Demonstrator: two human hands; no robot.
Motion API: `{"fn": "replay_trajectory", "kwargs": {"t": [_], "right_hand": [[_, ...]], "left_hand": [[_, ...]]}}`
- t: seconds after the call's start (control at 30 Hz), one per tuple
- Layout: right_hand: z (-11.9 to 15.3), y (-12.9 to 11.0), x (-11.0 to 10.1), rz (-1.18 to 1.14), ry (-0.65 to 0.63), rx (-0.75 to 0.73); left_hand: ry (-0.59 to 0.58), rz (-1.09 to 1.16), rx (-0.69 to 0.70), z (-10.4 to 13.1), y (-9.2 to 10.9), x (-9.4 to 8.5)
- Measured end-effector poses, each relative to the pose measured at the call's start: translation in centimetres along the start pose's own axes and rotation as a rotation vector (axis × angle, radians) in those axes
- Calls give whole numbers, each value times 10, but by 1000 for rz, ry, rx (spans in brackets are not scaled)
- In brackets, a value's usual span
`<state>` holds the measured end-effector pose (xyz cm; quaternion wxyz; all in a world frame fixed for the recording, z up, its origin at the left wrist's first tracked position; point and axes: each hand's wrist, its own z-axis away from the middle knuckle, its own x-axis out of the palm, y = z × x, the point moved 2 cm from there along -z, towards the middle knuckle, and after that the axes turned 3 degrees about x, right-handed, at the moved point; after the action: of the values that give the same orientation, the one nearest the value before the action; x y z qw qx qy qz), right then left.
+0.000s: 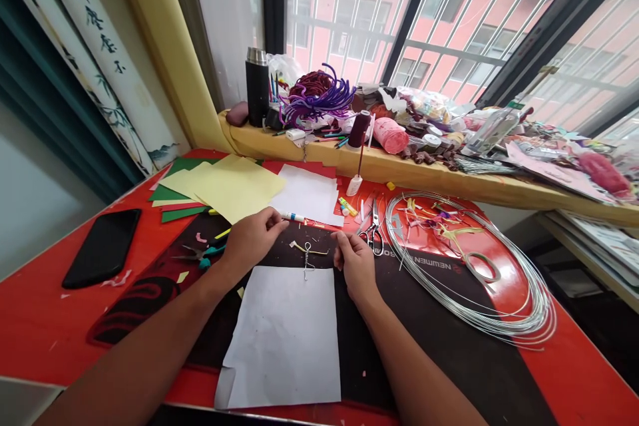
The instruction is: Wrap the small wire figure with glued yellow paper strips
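A small figure of twisted wire with a loop at its top lies at the upper edge of a white paper sheet. A pale strip runs across it like arms. To its left, my left hand is closed in a pinch, fingertips close to a white-and-blue pen-like tube; anything between them is too small to make out. On the other side, my right hand has its fingers curled together, and what they hold, if anything, is hidden. Scissors lie just beyond that hand. Pliers with teal handles rest beside my left forearm.
A large coil of silvery wire lies at the right on the dark mat. Coloured paper is stacked at the back left, near a black phone. The window ledge carries a flask, purple cords and craft supplies.
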<state>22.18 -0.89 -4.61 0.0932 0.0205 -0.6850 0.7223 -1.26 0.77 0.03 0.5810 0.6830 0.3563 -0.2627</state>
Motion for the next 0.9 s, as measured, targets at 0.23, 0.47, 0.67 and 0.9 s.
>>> {"fn": "replay_trajectory", "kwargs": {"t": [0.23, 0.47, 0.67, 0.9], "right_hand": [[0, -1, 0, -10, -10, 1], [0, -2, 0, -10, -11, -2], [0, -3, 0, -14, -18, -16], [-2, 0, -1, 16, -26, -40]], "left_hand": [[40, -31, -74, -17, -20, -21], [340, -119, -139, -33, -56, -83], [37, -479, 54, -42, -91, -80], [-107, -535, 207, -46, -116, -51]]}}
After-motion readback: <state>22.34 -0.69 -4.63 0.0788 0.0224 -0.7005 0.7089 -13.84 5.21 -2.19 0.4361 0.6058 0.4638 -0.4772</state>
